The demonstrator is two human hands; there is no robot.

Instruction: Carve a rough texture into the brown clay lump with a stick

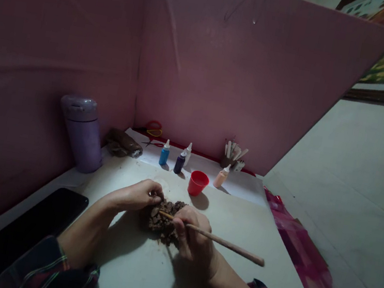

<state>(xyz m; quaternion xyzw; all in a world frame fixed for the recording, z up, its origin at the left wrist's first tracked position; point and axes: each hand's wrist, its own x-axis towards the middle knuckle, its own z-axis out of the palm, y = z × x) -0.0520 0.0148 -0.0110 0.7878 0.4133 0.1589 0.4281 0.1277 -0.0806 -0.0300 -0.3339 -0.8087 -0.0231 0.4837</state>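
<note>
A lumpy, crumbly brown mass that looks like clay (164,223) sits on the white table between my hands. My left hand (140,193) grips its left edge, fingers curled and thumb pressed in. My right hand (196,235) is closed around a thin wooden stick (233,247), held like a pen. The stick's narrow tip rests on or just over the top of the brown mass, and its thicker end points to the right. Small crumbs lie beneath the mass. Part of its right side is hidden behind my right hand.
Beyond the mass stand a red cup (198,184) and blue (164,154), dark purple (179,163), white (188,153) and peach (221,176) bottles. Farther back are scissors (153,129) and a tool holder (229,159). Leftward are a brown package (124,143), purple tumbler (84,138) and black device (26,229).
</note>
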